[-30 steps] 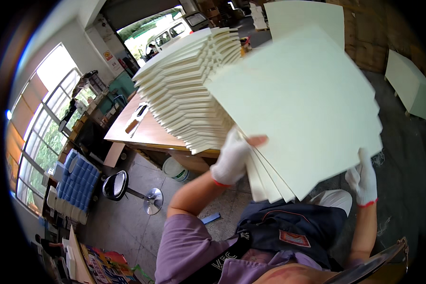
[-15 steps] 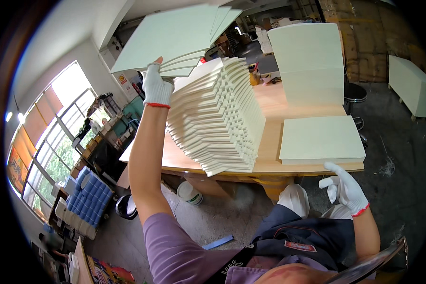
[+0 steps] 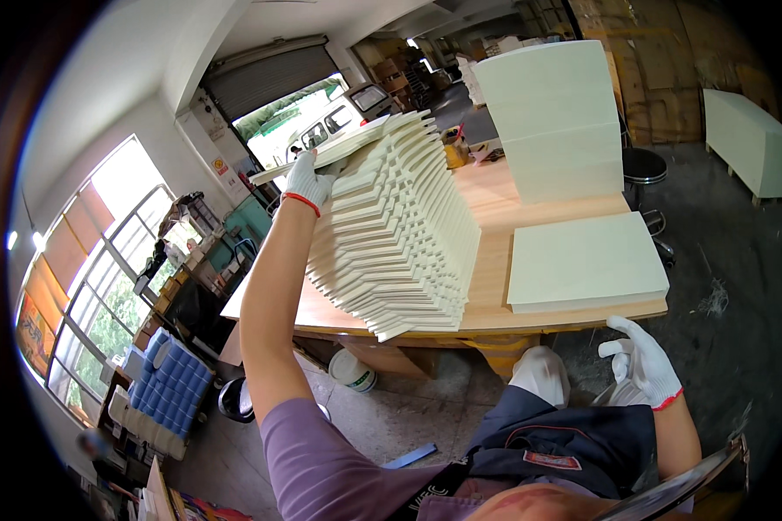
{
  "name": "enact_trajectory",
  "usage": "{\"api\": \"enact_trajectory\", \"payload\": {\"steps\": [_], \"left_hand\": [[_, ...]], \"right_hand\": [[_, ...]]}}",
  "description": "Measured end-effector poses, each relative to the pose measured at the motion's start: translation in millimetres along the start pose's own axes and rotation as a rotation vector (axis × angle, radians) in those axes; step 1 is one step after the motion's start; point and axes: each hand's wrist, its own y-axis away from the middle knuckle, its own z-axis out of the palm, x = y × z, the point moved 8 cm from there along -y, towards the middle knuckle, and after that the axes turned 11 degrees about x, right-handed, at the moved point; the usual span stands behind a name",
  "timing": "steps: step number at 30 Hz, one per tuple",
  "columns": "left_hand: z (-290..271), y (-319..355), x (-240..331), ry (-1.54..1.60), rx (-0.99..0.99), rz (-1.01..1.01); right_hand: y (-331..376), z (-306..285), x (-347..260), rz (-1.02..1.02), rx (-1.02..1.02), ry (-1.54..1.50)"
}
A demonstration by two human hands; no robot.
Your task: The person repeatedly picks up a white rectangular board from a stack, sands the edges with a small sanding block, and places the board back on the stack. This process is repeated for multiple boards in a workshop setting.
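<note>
My left hand [image 3: 307, 181], in a white knit glove with a red cuff, grips several pale green-white boards [image 3: 347, 148] by their near edge. The boards are tilted nearly edge-on at the top of a tall stack [image 3: 382, 247] of the same boards, laid in staggered, criss-crossed bundles. Whether they rest fully on the stack I cannot tell. My right hand [image 3: 643, 366], gloved the same way, hangs in front of the table's near right edge with fingers apart and nothing in it. Nearest to it is a low, neat pile of boards [image 3: 588, 260] lying flat.
A taller block of boards [image 3: 554, 130] stands behind the low pile on the wooden table [image 3: 500, 195]. Right of the table is a black round stool [image 3: 645, 165]; a white bucket [image 3: 353, 371] sits on the floor under the front edge. An orange container [image 3: 454, 149] stands beyond the tall stack.
My left hand has brought the raised, fanned boards down onto the top of the tall stack, uncovering the doorway behind. My right hand has barely moved.
</note>
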Motion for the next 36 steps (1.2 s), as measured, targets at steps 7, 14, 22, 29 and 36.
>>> {"api": "enact_trajectory", "payload": {"steps": [7,14,22,29,36], "left_hand": [[-1.7,5.2,2.7,-0.059,-0.012,0.100],[-19.2,23.2,20.3,-0.019,-0.142,-0.104],[-61.1,184.6,-96.6,-0.186,-0.527,0.431],[-39.1,230.5,-338.5,-1.240,-1.165,0.536],[-47.0,169.4,-366.1,-1.778,-1.069,1.049]], "right_hand": [[-5.1,-9.6,4.2,-0.023,-0.012,-0.055],[-12.3,-15.8,8.0,-0.023,0.010,-0.051],[-20.1,-110.8,-2.1,-0.152,0.287,0.078],[-26.0,-158.1,-73.0,-0.289,0.684,0.991],[-55.8,-119.4,-112.4,-0.510,0.612,1.689]]}}
